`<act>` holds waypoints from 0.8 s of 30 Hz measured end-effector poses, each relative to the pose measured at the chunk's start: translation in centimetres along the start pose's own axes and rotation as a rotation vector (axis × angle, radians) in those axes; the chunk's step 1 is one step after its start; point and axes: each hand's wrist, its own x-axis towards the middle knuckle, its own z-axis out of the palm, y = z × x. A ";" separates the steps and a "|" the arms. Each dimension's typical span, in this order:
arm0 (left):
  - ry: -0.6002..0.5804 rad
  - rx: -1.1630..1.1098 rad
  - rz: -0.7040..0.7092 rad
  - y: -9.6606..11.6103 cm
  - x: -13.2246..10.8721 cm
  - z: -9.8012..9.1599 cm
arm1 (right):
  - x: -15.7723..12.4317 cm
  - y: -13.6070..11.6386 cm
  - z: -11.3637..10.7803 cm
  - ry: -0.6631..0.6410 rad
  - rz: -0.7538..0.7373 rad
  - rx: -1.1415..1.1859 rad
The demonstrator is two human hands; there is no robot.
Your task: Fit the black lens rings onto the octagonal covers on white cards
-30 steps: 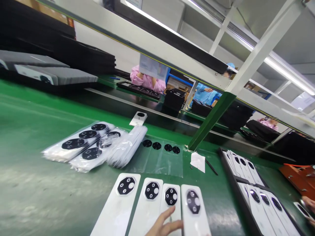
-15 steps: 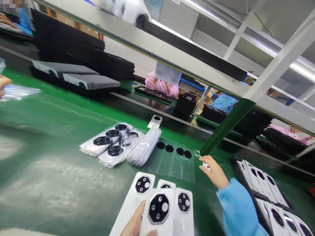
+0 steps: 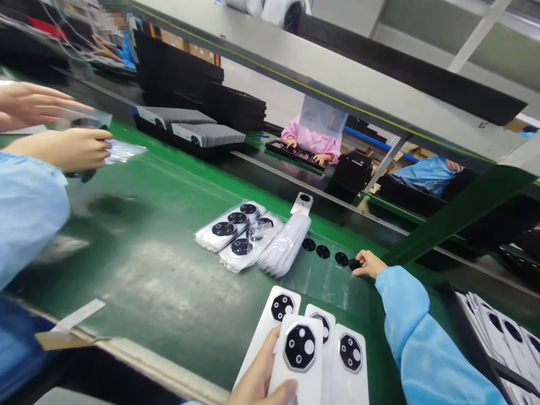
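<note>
Looking down over a glossy green counter [image 3: 156, 264]. Low in the centre, gripped face up in the left hand [image 3: 261, 374]: a white rectangular panel [image 3: 301, 373] with a black octagonal lens plate [image 3: 299, 347] near its top. One digit along the left edge, another tip lapping over the lower front; probably held this low to leave the octagon uncovered and in plain sight. Beside and behind, partly overlapped, three matching white panels [image 3: 353, 379], octagons all toward the far end, perhaps turned alike for easy viewing.

Farther off, stretched forward from the lower right in a loose light-blue sleeve [image 3: 407, 315]: the right hand [image 3: 368, 263], elbow bent, back of the hand upward, fingers curled leftward and closed in a pinch on a small black disc [image 3: 353, 264], last in a row of four. Too small to tell whether lifted or merely touched. Under the row, a clear plastic sheet [image 3: 333, 284], likely keeping the discs ordered and within reach.

Left of the sheet, plastic-wrapped white panels [image 3: 225, 229] in stacks, then a sheaf of translucent pouches [image 3: 283, 247]. At the right edge, a black tray [image 3: 476, 351] of more white panels. Far left, well apart, a co-worker's hands [image 3: 54, 149].
</note>
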 end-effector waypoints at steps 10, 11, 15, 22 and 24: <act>-0.035 -0.082 -0.025 0.1 0.3 0.3 | 0.5 0.3 0.1 0.043 0.026 0.033; -0.034 -0.088 -0.029 0.1 0.4 0.3 | 0.3 0.3 0.1 0.046 0.023 0.025; -0.083 -0.096 -0.005 0.6 0.5 0.7 | -0.6 0.2 0.2 0.083 0.005 -0.017; -0.102 -0.112 -0.024 1.3 0.5 0.9 | -1.8 0.0 0.6 0.173 -0.049 -0.037; -0.098 -0.135 -0.047 1.3 0.4 0.9 | -2.0 0.0 0.7 0.190 -0.059 -0.028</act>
